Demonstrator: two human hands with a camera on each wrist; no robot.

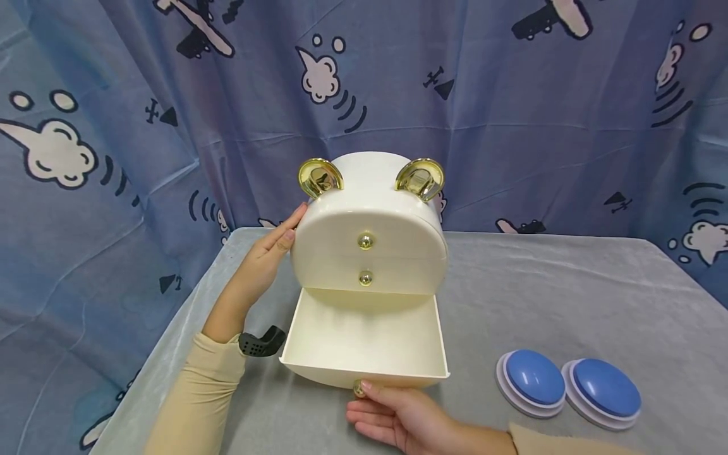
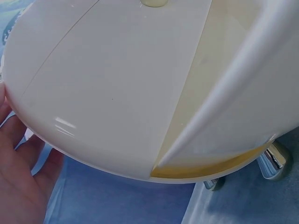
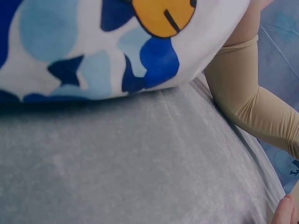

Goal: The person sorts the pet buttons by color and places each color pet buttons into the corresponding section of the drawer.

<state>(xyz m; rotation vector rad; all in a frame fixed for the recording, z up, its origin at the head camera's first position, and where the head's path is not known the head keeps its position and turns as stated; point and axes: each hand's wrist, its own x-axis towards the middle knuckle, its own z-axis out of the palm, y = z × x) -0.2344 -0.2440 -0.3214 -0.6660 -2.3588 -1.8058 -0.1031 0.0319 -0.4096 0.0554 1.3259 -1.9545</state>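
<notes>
A white rounded cabinet (image 1: 370,215) with gold ears stands upright on the table, its lowest drawer (image 1: 364,325) pulled out and bare inside. My left hand (image 1: 264,268) rests against the cabinet's left side, fingers pointing up along it. In the left wrist view that hand (image 2: 28,163) touches the rounded edge. Below the drawer's front, my right hand (image 1: 404,414) is turned palm up. Its thumb and forefinger pinch the gold knob (image 1: 359,388) of the drawer. Two more gold knobs sit on the upper front, with those drawers closed.
Two blue push buttons (image 1: 536,377) on white bases lie at the right on the grey table (image 1: 540,297). A patterned blue curtain (image 1: 398,76) hangs behind. Shiny feet (image 2: 273,161) show under the cabinet. Blue-and-white patterned fabric (image 3: 103,51) fills the top of the right wrist view.
</notes>
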